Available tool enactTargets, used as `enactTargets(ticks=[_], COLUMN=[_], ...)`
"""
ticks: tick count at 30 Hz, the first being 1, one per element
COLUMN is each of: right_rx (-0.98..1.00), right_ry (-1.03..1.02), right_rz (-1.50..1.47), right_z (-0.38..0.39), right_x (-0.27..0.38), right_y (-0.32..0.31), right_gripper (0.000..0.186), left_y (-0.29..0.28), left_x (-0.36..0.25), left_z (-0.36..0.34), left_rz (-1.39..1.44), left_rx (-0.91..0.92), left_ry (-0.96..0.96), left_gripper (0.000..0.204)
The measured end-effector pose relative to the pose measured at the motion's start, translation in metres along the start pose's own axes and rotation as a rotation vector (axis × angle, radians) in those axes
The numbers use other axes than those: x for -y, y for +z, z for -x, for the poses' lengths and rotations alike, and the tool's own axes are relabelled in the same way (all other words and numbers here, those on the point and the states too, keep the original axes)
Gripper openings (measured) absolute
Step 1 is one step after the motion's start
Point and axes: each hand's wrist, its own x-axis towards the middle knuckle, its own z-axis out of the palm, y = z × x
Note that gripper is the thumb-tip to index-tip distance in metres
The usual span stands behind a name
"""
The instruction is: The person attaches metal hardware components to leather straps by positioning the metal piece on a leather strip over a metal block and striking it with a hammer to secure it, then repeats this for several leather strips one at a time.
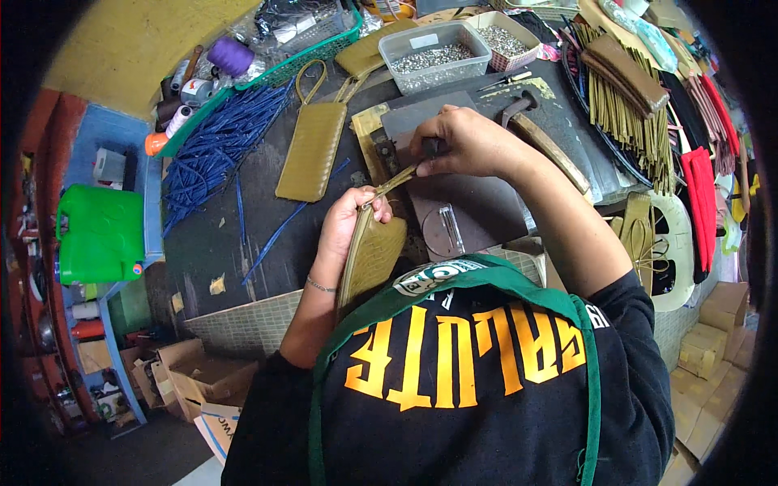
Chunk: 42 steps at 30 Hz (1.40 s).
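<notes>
My left hand (pixel 344 223) is closed around the top edge of an olive woven zip pouch (pixel 371 253), which hangs tilted in front of my apron. From the pouch a narrow olive strap (pixel 395 180) runs up to my right hand (pixel 470 144), whose thumb and fingers pinch its far end. Something short and dark shows among the right fingers; its kind I cannot make out. Just beyond the hands lies a dark metal block (pixel 383 150). To the left, a similar olive pouch (pixel 312 154) with a wrist loop lies flat on the table.
A hammer (pixel 547 146) lies right of my right hand. Blue strips (pixel 223 142) are heaped at left. A clear tub (pixel 438 61) of small metal parts stands at the back. Olive strips (pixel 628 101) pile up at right. A clear-and-metal piece (pixel 451 231) lies near my apron.
</notes>
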Motion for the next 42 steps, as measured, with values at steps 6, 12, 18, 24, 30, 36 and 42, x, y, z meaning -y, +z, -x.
enactTargets(ticks=[6,12,18,24,30,36,42], right_rx=[0.098,0.201,-0.009,-0.111,-0.171,-0.591,-0.433], right_ry=[-0.048,-0.045,-0.125,-0.135,-0.319,0.012,0.212], right_rz=[0.054,0.072,0.268,0.121,0.105,0.093,-1.179], right_z=[-0.008,-0.018,0.001,0.007,0.009,0.04,0.016], right_x=[0.009,0.022,0.03,0.022,0.012,0.048,0.051], right_y=[0.001,0.005,0.025,0.025,0.014,0.037,0.07], right_gripper=[0.029,0.025,0.021,0.019,0.021,0.022,0.024], left_y=[-0.005,0.003,0.027,0.027,0.039,0.056,0.066], left_x=[0.002,-0.001,0.0,-0.001,-0.002,-0.007,-0.003], left_z=[0.003,0.005,0.009,0.008,0.013,0.027,0.029], left_rz=[0.074,-0.001,-0.335,-0.395,-0.415,-1.111,-1.232], left_rx=[-0.026,-0.07,-0.431,-0.367,-0.283,-0.447,-0.37], left_ry=[-0.031,-0.035,0.164,0.175,0.178,0.758,0.878], left_gripper=[0.022,0.022,0.013,0.015,0.016,0.009,0.007])
